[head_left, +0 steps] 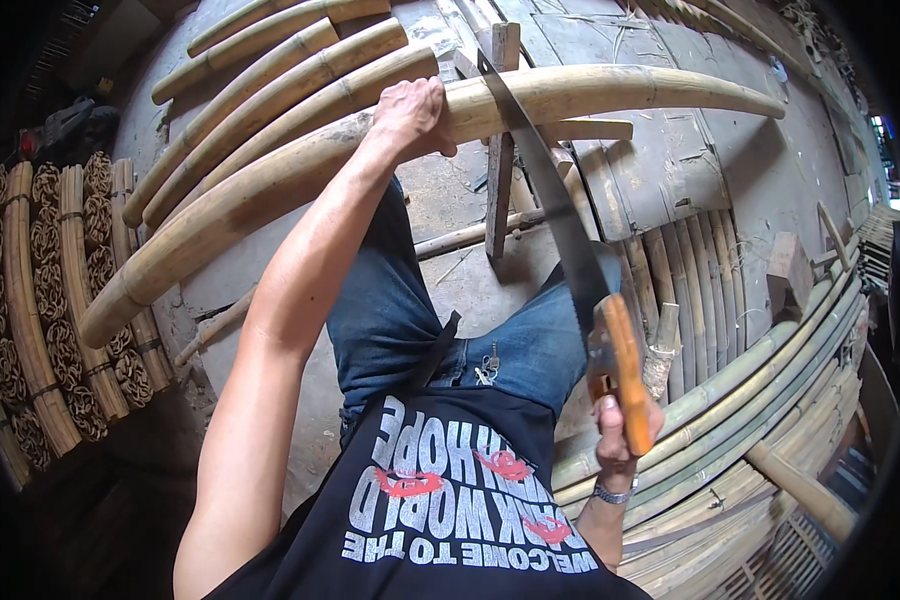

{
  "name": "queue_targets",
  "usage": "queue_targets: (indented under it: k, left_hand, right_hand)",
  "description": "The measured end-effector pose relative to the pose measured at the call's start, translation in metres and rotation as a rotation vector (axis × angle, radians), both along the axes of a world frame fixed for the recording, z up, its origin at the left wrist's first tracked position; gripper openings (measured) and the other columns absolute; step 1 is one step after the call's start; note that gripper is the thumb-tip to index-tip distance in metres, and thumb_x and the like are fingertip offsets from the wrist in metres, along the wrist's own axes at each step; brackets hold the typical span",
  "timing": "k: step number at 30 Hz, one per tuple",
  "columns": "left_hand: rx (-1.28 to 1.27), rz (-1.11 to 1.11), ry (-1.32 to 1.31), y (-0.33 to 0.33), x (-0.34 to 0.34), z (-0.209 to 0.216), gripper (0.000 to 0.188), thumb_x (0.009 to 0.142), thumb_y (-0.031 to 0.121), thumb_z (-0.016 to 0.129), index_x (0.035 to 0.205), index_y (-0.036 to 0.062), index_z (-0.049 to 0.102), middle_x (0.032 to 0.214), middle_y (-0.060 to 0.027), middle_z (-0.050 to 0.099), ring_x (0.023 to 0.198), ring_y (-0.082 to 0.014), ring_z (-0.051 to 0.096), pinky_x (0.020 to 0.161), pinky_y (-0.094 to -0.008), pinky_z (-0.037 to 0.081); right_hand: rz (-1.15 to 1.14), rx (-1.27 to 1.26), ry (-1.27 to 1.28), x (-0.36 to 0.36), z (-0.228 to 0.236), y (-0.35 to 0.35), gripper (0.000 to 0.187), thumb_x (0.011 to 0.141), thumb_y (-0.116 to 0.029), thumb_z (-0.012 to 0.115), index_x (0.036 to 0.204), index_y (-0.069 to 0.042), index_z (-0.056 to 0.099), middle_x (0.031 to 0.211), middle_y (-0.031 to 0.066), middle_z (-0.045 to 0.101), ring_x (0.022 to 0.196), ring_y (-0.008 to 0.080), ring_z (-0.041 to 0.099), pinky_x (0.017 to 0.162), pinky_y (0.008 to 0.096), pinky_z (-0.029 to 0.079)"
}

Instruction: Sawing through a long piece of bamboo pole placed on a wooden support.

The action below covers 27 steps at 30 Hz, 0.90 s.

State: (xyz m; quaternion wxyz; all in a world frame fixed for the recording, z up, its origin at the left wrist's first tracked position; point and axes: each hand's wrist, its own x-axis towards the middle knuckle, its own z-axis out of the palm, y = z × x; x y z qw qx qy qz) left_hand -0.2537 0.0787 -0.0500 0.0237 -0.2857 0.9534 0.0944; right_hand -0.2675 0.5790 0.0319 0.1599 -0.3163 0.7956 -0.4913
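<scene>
A long, thick bamboo pole lies across a wooden stand in front of me. My left hand is closed over the top of the pole, left of the stand. In my right hand, low at the right, is the orange wooden handle of a handsaw. Its long grey blade slants up and away from me, and the far end crosses the pole just right of the stand. Whether the teeth have cut into the bamboo cannot be made out.
Several cut bamboo lengths lie on the floor at the far left. Bundled bamboo strips and coils are stacked at the left. Long green and tan poles run along the right, by a wooden block. Bamboo slats lie behind the saw.
</scene>
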Motion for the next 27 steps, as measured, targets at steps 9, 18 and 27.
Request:
queue_targets:
  k: [9,18,27]
  left_hand:
    - [0.019,0.030,-0.006,0.005,0.002,0.002,0.077,0.053,0.037,0.099,0.110,0.0004,0.063,0.106,-0.0203,0.072,0.102,-0.0379,0.071,0.090,-0.0460,0.058]
    - [0.044,0.018,-0.024,0.005,-0.001,0.001,0.077,0.052,0.037,0.099,0.109,0.0006,0.061,0.103,-0.0204,0.072,0.101,-0.0377,0.072,0.089,-0.0453,0.058]
    - [-0.011,-0.009,-0.020,0.003,-0.005,-0.003,0.077,0.055,0.038,0.097,0.110,0.0001,0.060,0.105,-0.0205,0.072,0.100,-0.0383,0.072,0.088,-0.0459,0.058]
  right_hand:
    - [-0.232,-0.223,-0.310,-0.039,0.017,-0.004,0.011,0.095,-0.006,0.060,0.099,0.004,0.062,0.067,0.0027,0.053,0.052,0.0096,0.048,0.050,0.0265,0.044]
    - [-0.155,-0.164,-0.332,-0.024,0.019,-0.005,0.014,0.094,-0.005,0.058,0.100,0.008,0.059,0.064,0.0053,0.053,0.051,0.0117,0.049,0.050,0.0275,0.046]
    - [-0.145,-0.108,-0.155,-0.026,0.025,-0.016,0.015,0.093,-0.004,0.058,0.096,0.008,0.065,0.065,0.0061,0.055,0.052,0.0127,0.050,0.053,0.0269,0.045]
